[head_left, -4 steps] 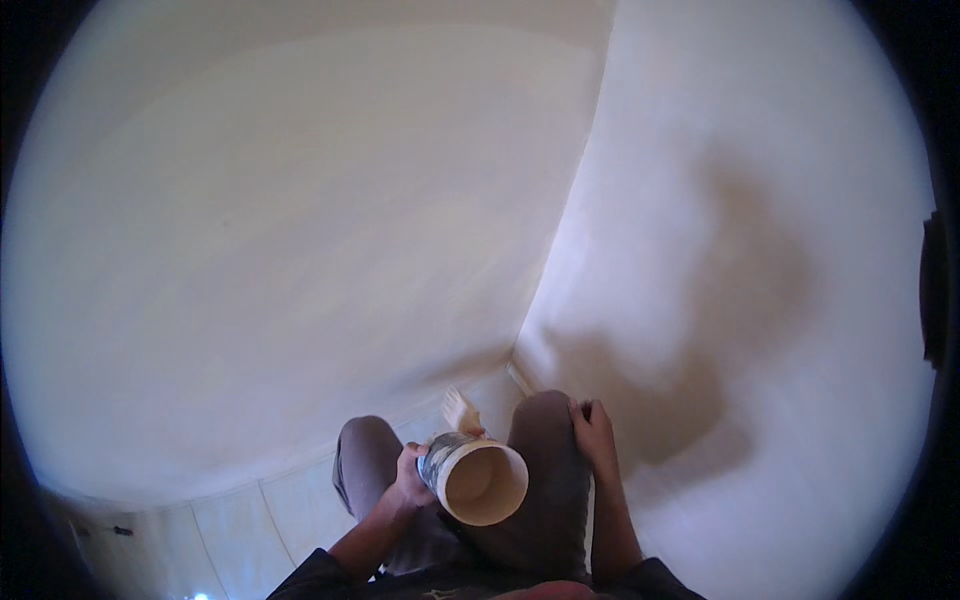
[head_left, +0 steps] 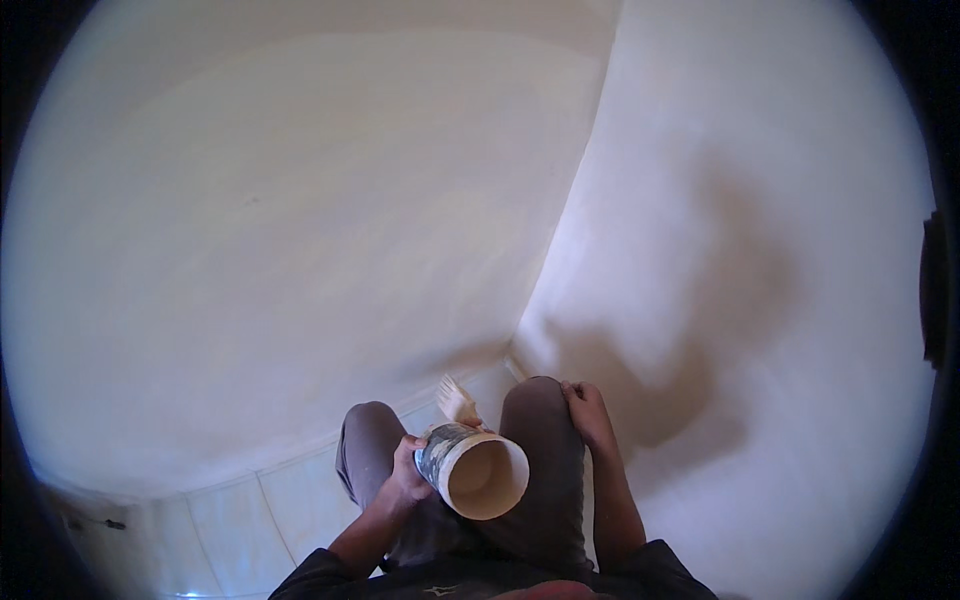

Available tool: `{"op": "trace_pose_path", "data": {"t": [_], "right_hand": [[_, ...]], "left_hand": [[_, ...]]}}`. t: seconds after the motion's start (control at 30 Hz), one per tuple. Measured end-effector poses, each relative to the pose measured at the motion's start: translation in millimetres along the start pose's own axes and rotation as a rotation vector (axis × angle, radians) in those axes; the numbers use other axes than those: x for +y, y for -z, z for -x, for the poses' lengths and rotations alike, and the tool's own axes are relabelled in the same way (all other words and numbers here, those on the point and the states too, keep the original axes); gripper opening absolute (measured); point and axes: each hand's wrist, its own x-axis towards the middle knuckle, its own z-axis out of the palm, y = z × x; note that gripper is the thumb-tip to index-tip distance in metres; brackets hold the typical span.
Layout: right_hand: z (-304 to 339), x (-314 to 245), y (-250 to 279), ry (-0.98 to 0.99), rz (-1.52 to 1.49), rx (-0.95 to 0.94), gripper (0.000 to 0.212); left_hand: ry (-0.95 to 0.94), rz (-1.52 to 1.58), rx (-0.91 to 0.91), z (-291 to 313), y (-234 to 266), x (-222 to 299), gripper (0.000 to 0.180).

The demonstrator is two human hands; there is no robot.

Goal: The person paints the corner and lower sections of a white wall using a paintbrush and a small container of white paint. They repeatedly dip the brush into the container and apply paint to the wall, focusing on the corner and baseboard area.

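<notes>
My left hand (head_left: 408,470) is closed round the side of a cylindrical container (head_left: 437,452), its outside patterned dark and pale. The open mouth tilts toward me and shows a cream-coloured inside with cream material in it. Just beyond the container a paintbrush (head_left: 457,398) with pale, clumped bristles points up and away. Fingertips show beside its base, but its handle is hidden behind the container. My right hand (head_left: 590,412) is apart from both, loosely curled against the outer side of my right knee (head_left: 540,400). I see nothing in it.
A broad cream wall (head_left: 300,250) rises ahead and meets a whiter wall (head_left: 840,380) at a corner. My shadow (head_left: 735,280) falls on the white one. Pale panels (head_left: 235,525) line the lower left, with a small dark object (head_left: 115,524) near them. My left knee (head_left: 372,428) is bent up beside the container.
My knees and right hand sit slightly higher in the view, and the brush has shifted slightly up and left. The left hand keeps its hold on the container.
</notes>
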Motion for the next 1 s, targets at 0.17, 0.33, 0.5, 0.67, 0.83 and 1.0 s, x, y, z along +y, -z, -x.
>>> {"op": "trace_pose_path", "data": {"t": [0.17,0.33,0.5,0.67,0.83,1.0], "right_hand": [[16,-14,9,0.106,-0.056,-0.004,0.036],[45,-17,42,0.355,-0.129,-0.022,0.022],[78,26,49,0.362,-0.092,-0.015,0.018],[122,32,55,0.291,-0.189,0.013,0.015],[164,50,73,0.551,-0.098,-0.118,0.014],[222,55,77,0.374,0.207,-0.274,0.016]], "left_hand": [[-0.049,0.014,-0.011,2,-31,3,0.093],[-0.016,-0.043,0.003,-19,-34,5,0.095],[0.064,-0.033,-0.003,-25,-38,5,0.098],[0.143,-0.008,-0.023,-21,-47,11,0.097],[0.092,-0.024,-0.053,-6,-35,-2,0.100],[0.069,-0.024,0.047,5,-49,1,0.101]]}}
